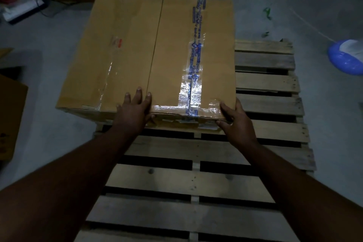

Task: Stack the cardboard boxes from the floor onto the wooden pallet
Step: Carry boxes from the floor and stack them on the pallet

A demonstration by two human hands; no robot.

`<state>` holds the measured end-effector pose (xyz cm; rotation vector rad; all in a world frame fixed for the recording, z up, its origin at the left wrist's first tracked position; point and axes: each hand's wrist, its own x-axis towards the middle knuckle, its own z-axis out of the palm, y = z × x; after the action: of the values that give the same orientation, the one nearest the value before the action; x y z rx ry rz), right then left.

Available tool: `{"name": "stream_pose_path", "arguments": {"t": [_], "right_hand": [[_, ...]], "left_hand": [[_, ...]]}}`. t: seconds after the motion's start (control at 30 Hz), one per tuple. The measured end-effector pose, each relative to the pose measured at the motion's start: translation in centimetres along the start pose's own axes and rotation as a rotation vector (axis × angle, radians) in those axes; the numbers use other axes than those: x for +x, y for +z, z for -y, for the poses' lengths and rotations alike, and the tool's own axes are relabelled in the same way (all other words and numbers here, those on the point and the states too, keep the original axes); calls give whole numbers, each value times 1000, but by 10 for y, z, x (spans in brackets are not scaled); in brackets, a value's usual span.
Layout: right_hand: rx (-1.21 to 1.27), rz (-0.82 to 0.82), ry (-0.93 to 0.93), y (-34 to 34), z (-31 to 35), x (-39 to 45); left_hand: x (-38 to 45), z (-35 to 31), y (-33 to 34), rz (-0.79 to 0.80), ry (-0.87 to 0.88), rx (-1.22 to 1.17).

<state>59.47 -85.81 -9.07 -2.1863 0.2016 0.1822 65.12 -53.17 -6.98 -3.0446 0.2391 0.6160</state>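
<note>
Head view: left hand (135,111) flat, right hand (234,122) gripping the cardboard box (149,55) corner

A big taped box (149,57) sits on the far part of the pallet (196,182), with the left hand (133,112) flat on its near edge and the right hand (237,122) holding its near right corner.

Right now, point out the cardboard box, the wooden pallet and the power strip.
cardboard box (137,51): head view, top flap.
wooden pallet (176,180): head view, bare near slat.
power strip (23,9): head view, white body, on the floor.
</note>
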Motion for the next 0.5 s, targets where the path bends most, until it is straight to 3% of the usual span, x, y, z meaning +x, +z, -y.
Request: {"name": "stream_pose_path", "arguments": {"t": [0.13, 0.3, 0.5], "right_hand": [[152, 33, 64, -3, -3, -1], [666, -34, 393, 0, 10, 11], [532, -153, 419, 8, 6, 16]], "left_hand": [[-5, 5, 5, -72, 91, -25], [-12, -3, 17, -203, 131, -216], [-13, -2, 16, -231, 168, -161]]}}
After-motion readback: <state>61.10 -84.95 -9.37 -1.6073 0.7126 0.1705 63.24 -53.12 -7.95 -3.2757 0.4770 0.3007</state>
